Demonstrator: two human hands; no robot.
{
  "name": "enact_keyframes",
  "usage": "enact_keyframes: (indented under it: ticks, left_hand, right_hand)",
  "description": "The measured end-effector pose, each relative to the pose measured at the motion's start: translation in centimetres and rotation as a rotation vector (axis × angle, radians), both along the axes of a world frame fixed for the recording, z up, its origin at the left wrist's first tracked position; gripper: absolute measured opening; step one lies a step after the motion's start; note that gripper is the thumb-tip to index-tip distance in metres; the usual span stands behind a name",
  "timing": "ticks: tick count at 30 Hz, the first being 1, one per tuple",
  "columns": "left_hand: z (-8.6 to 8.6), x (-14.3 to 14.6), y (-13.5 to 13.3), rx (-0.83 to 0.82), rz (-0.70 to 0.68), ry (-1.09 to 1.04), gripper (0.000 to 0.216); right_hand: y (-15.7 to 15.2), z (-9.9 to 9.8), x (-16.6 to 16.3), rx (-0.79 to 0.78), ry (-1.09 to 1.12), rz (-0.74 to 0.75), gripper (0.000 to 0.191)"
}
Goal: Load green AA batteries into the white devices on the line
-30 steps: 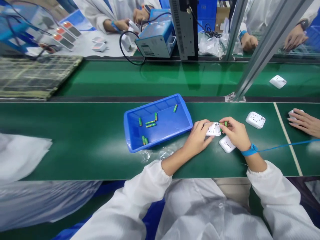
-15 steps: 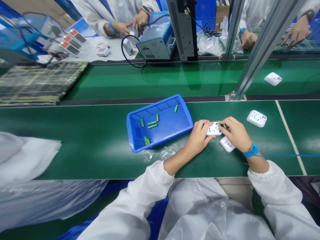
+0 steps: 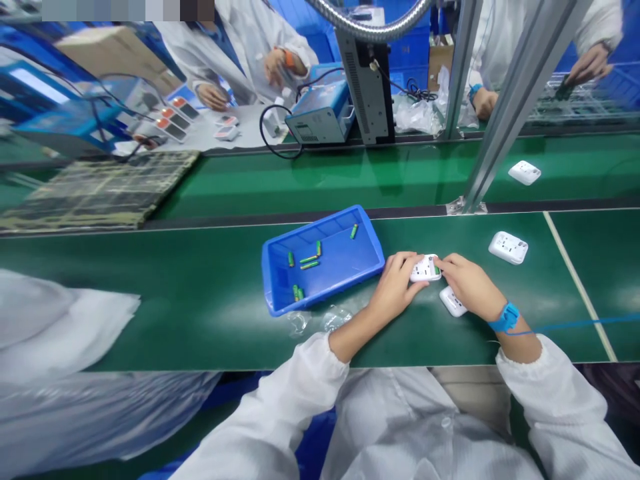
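My left hand [image 3: 395, 283] is closed around a small white device [image 3: 425, 268] on the green conveyor belt [image 3: 200, 300]. My right hand [image 3: 467, 283] pinches a green battery [image 3: 437, 270] against the device's right end. A second white part [image 3: 453, 301] lies on the belt just under my right hand. To the left stands a blue tray [image 3: 280, 293] holding several green batteries [image 3: 310, 261].
Another white device [image 3: 509, 247] lies on the belt to the right, and one more white device [image 3: 525, 173] on the far belt. A metal post [image 3: 493, 140], a blue box instrument [image 3: 320, 113] and co-workers' hands are at the back. Clear plastic bags [image 3: 320, 321] lie by the tray.
A co-worker's hand at the right edge has left the view. My right hand has pushed the green battery closer into the white device. The camera view has tilted up slightly.
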State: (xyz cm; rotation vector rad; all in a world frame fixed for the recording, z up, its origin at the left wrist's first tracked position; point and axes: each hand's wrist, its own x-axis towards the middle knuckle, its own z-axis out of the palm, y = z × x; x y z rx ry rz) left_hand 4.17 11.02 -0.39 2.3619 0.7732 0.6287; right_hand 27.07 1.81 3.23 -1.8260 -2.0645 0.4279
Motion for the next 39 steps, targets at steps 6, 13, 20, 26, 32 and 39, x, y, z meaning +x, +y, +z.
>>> enact_keyframes:
  ticks: [6, 13, 20, 26, 32, 39]
  left_hand:
    - [0.2, 0.0, -0.1, 0.015, -0.004, -0.001, 0.058]
    - [0.3, 0.1, -0.2, 0.019, 0.005, -0.005, 0.057]
    - [0.7, 0.1, -0.2, -0.008, -0.008, -0.007, 0.056]
    - [0.8, 0.1, -0.2, -0.01, -0.011, -0.019, 0.054]
    - [0.9, 0.1, -0.1, -0.006, -0.022, -0.017, 0.054]
    - [0.6, -0.1, 0.0, 0.007, -0.032, -0.017, 0.052]
  right_hand:
    - [-0.1, 0.0, -0.1, 0.144, 0.312, -0.129, 0.057]
    - [-0.3, 0.4, -0.9, 0.121, 0.467, -0.116, 0.07]
    - [-0.4, 0.5, -1.2, 0.108, 0.5, -0.087, 0.059]
    - [-0.7, 1.4, -0.6, 0.111, 0.31, -0.051, 0.028]
    - [-1.1, 1.3, -0.5, 0.107, 0.158, 0.049, 0.027]
    - [-1.3, 1.0, -0.9, 0.071, 0.089, 0.064, 0.029]
